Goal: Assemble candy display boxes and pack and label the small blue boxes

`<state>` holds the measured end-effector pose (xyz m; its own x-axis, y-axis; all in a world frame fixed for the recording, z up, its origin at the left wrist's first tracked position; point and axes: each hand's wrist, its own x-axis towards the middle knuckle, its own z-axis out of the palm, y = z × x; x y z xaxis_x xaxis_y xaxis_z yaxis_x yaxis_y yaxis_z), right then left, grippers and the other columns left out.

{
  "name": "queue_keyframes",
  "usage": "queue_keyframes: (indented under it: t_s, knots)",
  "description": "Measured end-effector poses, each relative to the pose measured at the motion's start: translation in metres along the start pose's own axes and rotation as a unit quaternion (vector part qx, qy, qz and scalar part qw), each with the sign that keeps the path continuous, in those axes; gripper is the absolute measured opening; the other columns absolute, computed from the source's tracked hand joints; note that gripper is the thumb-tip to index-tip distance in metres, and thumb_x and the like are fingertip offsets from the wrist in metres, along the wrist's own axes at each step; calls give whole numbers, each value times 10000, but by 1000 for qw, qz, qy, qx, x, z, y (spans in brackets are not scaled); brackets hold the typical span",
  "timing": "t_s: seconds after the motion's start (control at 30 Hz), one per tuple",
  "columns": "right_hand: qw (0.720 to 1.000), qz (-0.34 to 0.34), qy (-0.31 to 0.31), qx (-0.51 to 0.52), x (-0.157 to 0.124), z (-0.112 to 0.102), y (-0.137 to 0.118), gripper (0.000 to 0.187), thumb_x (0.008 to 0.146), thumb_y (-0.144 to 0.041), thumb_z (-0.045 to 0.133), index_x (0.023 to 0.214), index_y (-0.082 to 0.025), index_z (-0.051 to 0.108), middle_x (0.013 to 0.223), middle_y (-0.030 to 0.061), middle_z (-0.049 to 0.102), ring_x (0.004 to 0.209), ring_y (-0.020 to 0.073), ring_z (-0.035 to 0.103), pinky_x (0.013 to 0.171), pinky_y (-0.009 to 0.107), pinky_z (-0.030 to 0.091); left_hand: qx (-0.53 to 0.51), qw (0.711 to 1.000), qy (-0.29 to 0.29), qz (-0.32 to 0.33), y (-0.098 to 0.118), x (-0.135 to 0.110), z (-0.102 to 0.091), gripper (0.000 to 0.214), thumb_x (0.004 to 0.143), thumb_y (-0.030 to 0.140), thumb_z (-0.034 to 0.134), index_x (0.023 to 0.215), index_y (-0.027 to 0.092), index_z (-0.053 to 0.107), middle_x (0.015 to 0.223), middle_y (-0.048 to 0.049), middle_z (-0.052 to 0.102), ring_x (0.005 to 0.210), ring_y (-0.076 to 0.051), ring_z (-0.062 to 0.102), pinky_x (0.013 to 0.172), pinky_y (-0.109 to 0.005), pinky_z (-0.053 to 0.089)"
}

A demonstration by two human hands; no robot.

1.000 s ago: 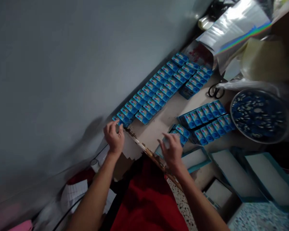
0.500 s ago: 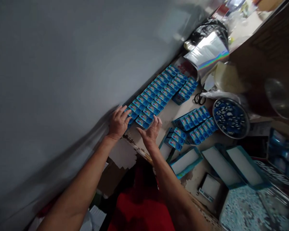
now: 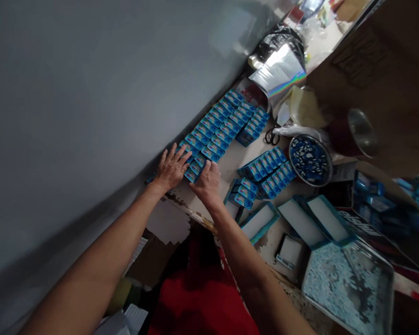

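Observation:
Two long rows of small blue blister packs (image 3: 219, 129), each with a round blue end, run along the grey wall on the worktop. My left hand (image 3: 171, 170) lies over the near end of the wall-side row, fingers spread and touching the packs. At the near end of the other row is my right hand (image 3: 206, 180), its fingers curled in against the end packs (image 3: 194, 171). The thumb is close to their front edge; the hand partly hides them. A shorter stack of the same packs (image 3: 253, 126) stands beside the far end of the rows.
More blue packs (image 3: 265, 170) stand in blocks to the right. Black scissors (image 3: 271, 136), a round metal bowl (image 3: 310, 160) of small blue and white pieces, open teal-edged boxes (image 3: 260, 222) and a metal tray (image 3: 349, 284) of pale blue bits lie around. The wall (image 3: 91, 93) borders the left.
The view has shifted, so the worktop things sit further left. My left hand has flattened onto the packs. My right hand has closed in from an open, spread pose against the row's end.

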<state>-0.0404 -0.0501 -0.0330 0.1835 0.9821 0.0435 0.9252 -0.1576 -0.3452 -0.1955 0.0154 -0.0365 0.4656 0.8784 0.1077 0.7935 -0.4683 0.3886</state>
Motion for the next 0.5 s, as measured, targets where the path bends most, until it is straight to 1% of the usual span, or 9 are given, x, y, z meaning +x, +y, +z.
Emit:
queue_keyframes:
  t_s: [0.1,0.2,0.3,0.37,0.4,0.5]
  knots:
    - [999,1,-45,-26,14,-7,-6,934,700,-325,709,1509,-102,299,1376,219,465,1201,348,443,1025,506,377,-12,1000,1,-7,3,0,-2,523,1036,439,320,1531,314,435,1669,-22,299,1574,-305,121,1243,-579,124]
    - [998,-7,-58,-25,23,-11,-8,968,723,-329,694,1562,-161,242,1369,181,469,1185,331,434,988,476,383,-18,1000,-4,-15,7,1,-4,528,1034,440,312,1527,300,442,1668,-34,302,1576,-301,107,1246,-566,101]
    - [998,-10,-61,-11,17,-22,-5,960,730,-323,687,1573,-168,256,1372,164,467,1193,312,425,998,446,375,-10,1000,-14,-15,10,3,-7,537,1031,453,310,1519,281,453,1665,-44,307,1578,-289,102,1245,-546,108]
    - [998,-21,-54,6,-4,-37,2,954,734,-348,692,1576,-183,277,1372,148,470,1207,304,425,1045,449,347,5,1000,-16,-13,12,3,-8,545,1032,464,309,1520,268,453,1665,-43,310,1576,-283,112,1244,-532,125]
    - [998,-33,-46,19,-20,-46,7,955,743,-380,690,1583,-193,276,1386,142,463,1225,302,422,1076,455,327,14,1000,-14,-10,12,3,-8,551,1034,470,308,1523,260,451,1664,-42,311,1574,-282,120,1243,-527,134]
    - [994,-87,-8,63,-87,-75,34,960,784,-504,653,1604,-208,249,1447,139,420,1297,314,401,1135,474,290,36,999,1,-1,11,3,-6,563,1039,483,308,1526,238,447,1663,-41,313,1567,-280,144,1242,-512,154]
